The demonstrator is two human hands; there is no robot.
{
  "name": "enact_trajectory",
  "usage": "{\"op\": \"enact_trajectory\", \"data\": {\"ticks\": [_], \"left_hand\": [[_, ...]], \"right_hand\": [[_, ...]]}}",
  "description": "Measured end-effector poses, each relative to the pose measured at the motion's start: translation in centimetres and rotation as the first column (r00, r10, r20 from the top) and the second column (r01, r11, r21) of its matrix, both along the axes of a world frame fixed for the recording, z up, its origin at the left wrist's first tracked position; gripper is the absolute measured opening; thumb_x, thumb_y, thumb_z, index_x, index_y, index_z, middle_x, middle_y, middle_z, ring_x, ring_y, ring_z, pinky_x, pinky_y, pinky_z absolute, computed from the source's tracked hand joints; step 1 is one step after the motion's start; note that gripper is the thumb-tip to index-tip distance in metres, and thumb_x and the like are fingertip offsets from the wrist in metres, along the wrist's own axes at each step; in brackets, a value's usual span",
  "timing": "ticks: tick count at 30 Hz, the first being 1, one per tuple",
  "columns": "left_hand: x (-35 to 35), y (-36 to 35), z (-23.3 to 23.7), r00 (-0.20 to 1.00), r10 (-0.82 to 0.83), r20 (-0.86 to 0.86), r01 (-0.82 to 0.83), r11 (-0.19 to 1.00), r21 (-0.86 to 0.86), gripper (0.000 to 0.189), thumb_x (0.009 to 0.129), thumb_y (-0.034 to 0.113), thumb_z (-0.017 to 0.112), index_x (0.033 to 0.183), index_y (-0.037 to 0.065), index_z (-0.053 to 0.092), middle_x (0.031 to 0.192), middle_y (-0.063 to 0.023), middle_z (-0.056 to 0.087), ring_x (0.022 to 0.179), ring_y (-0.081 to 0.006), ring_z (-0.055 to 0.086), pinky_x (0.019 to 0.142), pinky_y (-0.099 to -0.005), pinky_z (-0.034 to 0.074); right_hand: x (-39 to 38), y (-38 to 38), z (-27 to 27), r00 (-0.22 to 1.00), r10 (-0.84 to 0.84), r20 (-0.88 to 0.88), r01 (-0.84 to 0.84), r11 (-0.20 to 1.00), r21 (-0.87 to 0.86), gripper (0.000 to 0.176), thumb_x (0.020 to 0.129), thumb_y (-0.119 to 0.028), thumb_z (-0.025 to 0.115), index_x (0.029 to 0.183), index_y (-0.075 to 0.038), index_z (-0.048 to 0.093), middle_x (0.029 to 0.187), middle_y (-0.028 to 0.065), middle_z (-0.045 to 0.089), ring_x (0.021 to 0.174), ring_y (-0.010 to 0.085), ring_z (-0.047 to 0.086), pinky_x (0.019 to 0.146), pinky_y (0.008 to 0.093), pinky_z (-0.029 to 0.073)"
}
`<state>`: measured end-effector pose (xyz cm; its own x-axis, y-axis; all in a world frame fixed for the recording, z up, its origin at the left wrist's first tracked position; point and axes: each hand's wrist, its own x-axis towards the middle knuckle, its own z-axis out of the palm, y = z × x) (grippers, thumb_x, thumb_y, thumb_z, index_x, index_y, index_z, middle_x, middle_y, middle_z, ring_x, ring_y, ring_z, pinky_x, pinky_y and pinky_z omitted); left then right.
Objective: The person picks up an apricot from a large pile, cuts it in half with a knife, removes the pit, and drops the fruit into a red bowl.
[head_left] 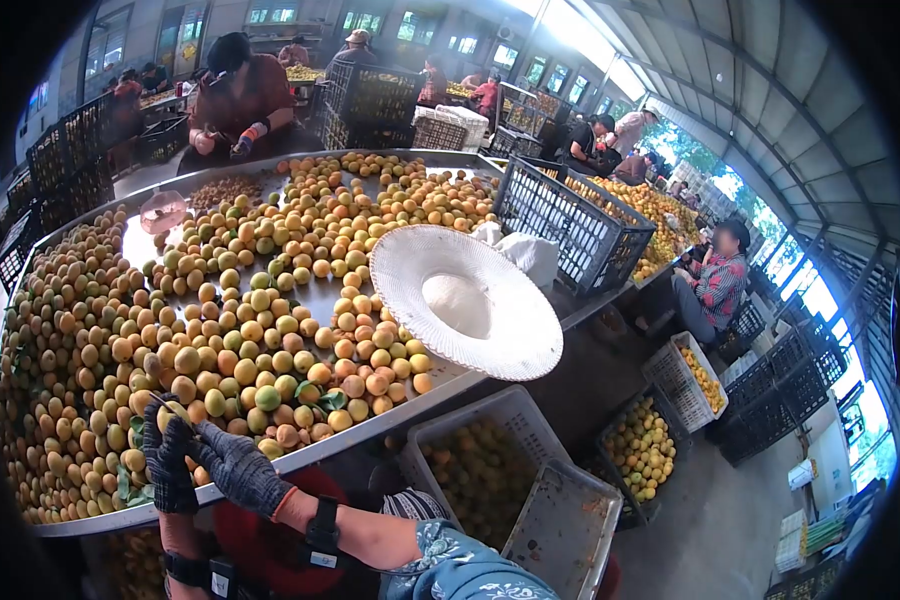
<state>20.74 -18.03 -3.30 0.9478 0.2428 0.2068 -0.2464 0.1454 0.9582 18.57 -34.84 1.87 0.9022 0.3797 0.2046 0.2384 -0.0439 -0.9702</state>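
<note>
My left hand (172, 468), in a dark knitted glove, is raised at the table's near edge with its fingers closed. My right hand (242, 470), gloved the same way, comes in from the right with its fingers closed against the left one. Something small and yellowish with a thin dark edge shows at the fingertips; I cannot tell what it is. Around and beyond both hands, apricots (267, 397), yellow-orange to greenish, cover the metal-rimmed table (365, 432). A few green leaves lie among them.
A white woven hat (520, 325) rests on the table's right edge near a black crate (570, 225). Below right stand a grey crate of fruit (530, 425) and a tilted, stained tray (570, 520). Across the table works a person (245, 100); another person (715, 285) sits at right.
</note>
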Motion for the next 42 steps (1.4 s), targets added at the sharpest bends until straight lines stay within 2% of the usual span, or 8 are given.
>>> {"op": "enact_trajectory", "data": {"ticks": [8, 11, 15, 22, 26, 31, 39, 42], "left_hand": [[2.6, 3.5, -9.5, 0.984, 0.170, 0.051, -0.175, 0.975, 0.140, 0.030, 0.096, 0.015, 0.049, 0.121, 0.000, 0.054, 0.126, -0.0094, 0.053, 0.116, -0.0164, 0.049, 0.100, -0.0306, 0.038], [0.9, 0.4, -6.8, 0.989, 0.009, -0.145, -0.035, 0.983, -0.179, 0.033, 0.096, 0.025, 0.050, 0.120, 0.004, 0.056, 0.122, -0.0053, 0.054, 0.106, -0.0136, 0.054, 0.090, -0.0276, 0.044], [-2.0, -3.5, 4.8, 0.985, -0.111, -0.135, 0.073, 0.962, -0.263, 0.041, 0.085, 0.018, 0.068, 0.121, 0.008, 0.051, 0.098, -0.0038, 0.059, 0.082, -0.0119, 0.060, 0.068, -0.0257, 0.054], [-0.9, -3.3, 4.0, 1.000, 0.001, 0.016, 0.002, 0.979, -0.203, 0.036, 0.085, 0.020, 0.067, 0.116, 0.006, 0.054, 0.097, -0.0037, 0.058, 0.081, -0.0091, 0.056, 0.069, -0.0244, 0.051], [1.0, -1.8, -1.3, 0.824, 0.264, 0.501, -0.565, 0.427, 0.706, 0.026, 0.091, 0.027, 0.058, 0.103, 0.005, 0.060, 0.093, -0.0076, 0.060, 0.081, -0.0147, 0.057, 0.074, -0.0303, 0.047], [-0.8, -3.4, 3.3, 0.997, 0.079, 0.016, -0.080, 0.990, 0.112, 0.025, 0.087, 0.022, 0.065, 0.105, 0.007, 0.058, 0.090, -0.0037, 0.059, 0.081, -0.0111, 0.057, 0.071, -0.0252, 0.049], [-0.2, -1.7, 2.3, 0.942, 0.248, 0.227, -0.317, 0.879, 0.355, 0.021, 0.086, 0.022, 0.066, 0.099, 0.008, 0.059, 0.085, 0.0005, 0.057, 0.074, -0.0082, 0.056, 0.063, -0.0240, 0.049], [-0.3, -2.3, 2.4, 0.996, 0.067, -0.054, -0.084, 0.900, -0.428, 0.019, 0.092, 0.028, 0.058, 0.099, 0.011, 0.061, 0.089, -0.0012, 0.059, 0.083, -0.0099, 0.056, 0.071, -0.0270, 0.049]], "right_hand": [[-0.9, 0.8, -0.5, 0.992, -0.102, -0.074, 0.091, 0.986, -0.142, 0.040, 0.091, -0.021, 0.055, 0.122, 0.004, 0.051, 0.106, 0.0245, 0.061, 0.102, 0.0367, 0.058, 0.086, 0.0395, 0.047], [0.5, 1.6, -7.0, 0.677, -0.147, 0.721, 0.327, 0.938, -0.116, 0.029, 0.084, -0.006, 0.047, 0.110, 0.004, 0.055, 0.105, 0.0243, 0.058, 0.101, 0.0384, 0.055, 0.085, 0.0410, 0.045], [0.4, 0.3, -1.4, 0.997, 0.016, -0.075, 0.000, 0.978, 0.210, 0.020, 0.093, -0.014, 0.048, 0.100, 0.003, 0.057, 0.089, 0.0172, 0.062, 0.081, 0.0291, 0.060, 0.072, 0.0375, 0.047], [-0.5, 1.0, -0.3, 0.994, -0.088, 0.061, 0.098, 0.977, -0.189, 0.021, 0.094, -0.010, 0.050, 0.109, 0.001, 0.059, 0.093, 0.0097, 0.064, 0.079, 0.0153, 0.058, 0.073, 0.0304, 0.048], [-0.2, 1.6, -1.3, 0.984, -0.067, -0.168, 0.063, 0.998, -0.032, 0.022, 0.093, -0.009, 0.052, 0.111, 0.002, 0.057, 0.088, 0.0053, 0.062, 0.073, 0.0094, 0.054, 0.065, 0.0244, 0.047], [0.3, 0.4, -1.3, 0.995, -0.029, -0.095, 0.034, 0.998, 0.054, 0.020, 0.093, -0.010, 0.052, 0.107, 0.002, 0.057, 0.082, 0.0015, 0.059, 0.069, 0.0048, 0.051, 0.058, 0.0201, 0.044], [-1.4, 0.5, 0.6, 0.988, 0.027, -0.154, -0.039, 0.996, -0.076, 0.023, 0.082, -0.004, 0.059, 0.104, 0.001, 0.059, 0.087, 0.0133, 0.060, 0.081, 0.0239, 0.060, 0.071, 0.0341, 0.050], [-1.8, 1.3, 1.5, 0.916, -0.004, -0.402, 0.042, 0.995, 0.086, 0.018, 0.089, -0.010, 0.057, 0.102, 0.002, 0.059, 0.077, 0.0073, 0.059, 0.073, 0.0152, 0.056, 0.069, 0.0303, 0.048]]}}
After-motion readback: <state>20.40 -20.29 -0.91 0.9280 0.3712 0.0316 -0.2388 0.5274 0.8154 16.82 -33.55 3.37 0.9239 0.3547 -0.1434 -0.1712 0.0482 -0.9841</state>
